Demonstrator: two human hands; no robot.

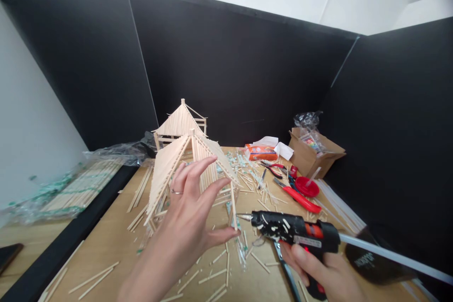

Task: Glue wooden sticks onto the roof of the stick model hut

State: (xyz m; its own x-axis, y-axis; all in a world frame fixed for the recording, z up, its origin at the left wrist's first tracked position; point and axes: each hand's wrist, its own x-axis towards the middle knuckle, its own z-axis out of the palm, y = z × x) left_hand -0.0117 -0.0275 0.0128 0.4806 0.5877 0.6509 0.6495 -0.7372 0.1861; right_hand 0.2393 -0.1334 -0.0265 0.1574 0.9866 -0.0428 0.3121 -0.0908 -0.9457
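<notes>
Two stick houses (191, 160), left hand (191, 217) spread open by one, right hand (318, 264) gripping one glue gun (293, 231).

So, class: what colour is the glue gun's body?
Black glue gun, flecked white, with red-orange trim; seen in the head view.

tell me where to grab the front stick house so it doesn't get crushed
Probably best to take the stick house by its two sloped roof panels, coming down from above with fingers spread wide. The roof is a closed sheet of sticks, so it spreads the pressure, while the thin legs underneath look fragile. The left hand is already at the near roof slope; the right hand holds the glue gun.
</notes>
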